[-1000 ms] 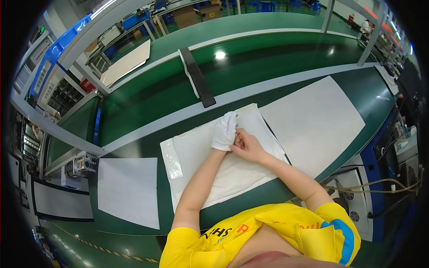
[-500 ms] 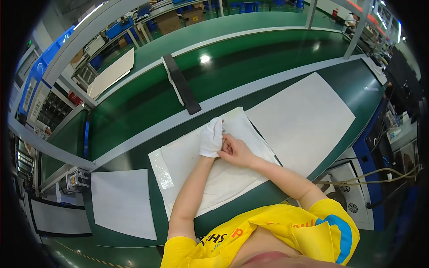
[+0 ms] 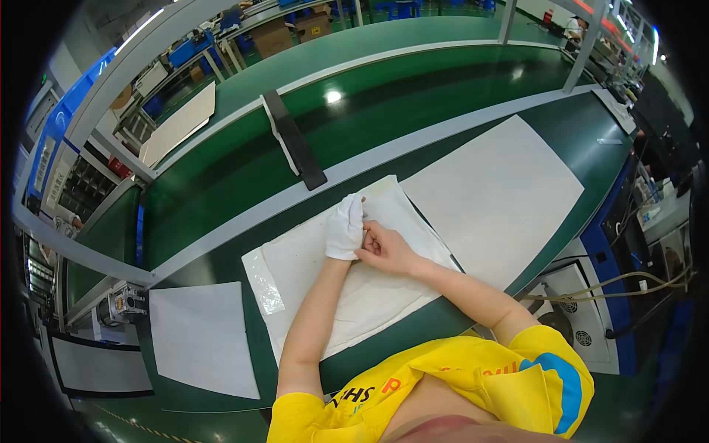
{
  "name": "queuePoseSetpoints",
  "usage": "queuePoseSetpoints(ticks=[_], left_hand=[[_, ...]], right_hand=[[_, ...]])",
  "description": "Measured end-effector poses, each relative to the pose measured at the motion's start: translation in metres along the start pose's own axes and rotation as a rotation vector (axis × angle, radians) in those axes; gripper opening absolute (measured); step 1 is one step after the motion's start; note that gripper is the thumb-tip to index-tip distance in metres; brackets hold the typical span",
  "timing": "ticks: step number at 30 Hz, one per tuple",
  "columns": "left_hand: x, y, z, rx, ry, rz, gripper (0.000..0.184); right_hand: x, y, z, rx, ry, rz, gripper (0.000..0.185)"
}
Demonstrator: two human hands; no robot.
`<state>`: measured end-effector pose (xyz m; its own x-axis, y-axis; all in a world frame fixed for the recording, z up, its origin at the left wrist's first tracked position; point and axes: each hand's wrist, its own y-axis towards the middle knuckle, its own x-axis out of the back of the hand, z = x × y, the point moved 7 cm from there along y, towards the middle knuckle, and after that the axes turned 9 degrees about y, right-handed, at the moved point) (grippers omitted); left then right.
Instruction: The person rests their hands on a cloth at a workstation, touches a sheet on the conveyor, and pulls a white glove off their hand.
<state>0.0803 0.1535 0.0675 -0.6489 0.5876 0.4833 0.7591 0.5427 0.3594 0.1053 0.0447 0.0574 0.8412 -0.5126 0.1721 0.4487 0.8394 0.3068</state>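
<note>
A white glove covers my left hand, with a bit of bare fingertip showing near its top edge. Inside the cloth, the pose of the left fingers is hard to make out. My right hand is bare, its fingers curled and pinching the glove's edge by the wrist. Both hands are above a white padded sheet, which has a strip of clear shiny tape at its left end.
A large white board lies to the right, and a smaller white sheet to the left, on the green table. Beyond a metal rail, a black-and-white bar crosses the green belt. A small metal device stands at the left edge.
The view has shifted slightly, moving the scene a little to the left in frame. My hands keep nearly the same pose, the right still pinching at the glove.
</note>
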Motion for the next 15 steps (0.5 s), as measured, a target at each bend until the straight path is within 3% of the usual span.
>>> queuePoseSetpoints(ticks=[15], left_hand=[[0.0017, 0.0006, -0.0027, -0.033, 0.027, -0.013, 0.028]], right_hand=[[-0.0003, 0.0002, 0.0000, 0.022, 0.008, -0.009, 0.041]])
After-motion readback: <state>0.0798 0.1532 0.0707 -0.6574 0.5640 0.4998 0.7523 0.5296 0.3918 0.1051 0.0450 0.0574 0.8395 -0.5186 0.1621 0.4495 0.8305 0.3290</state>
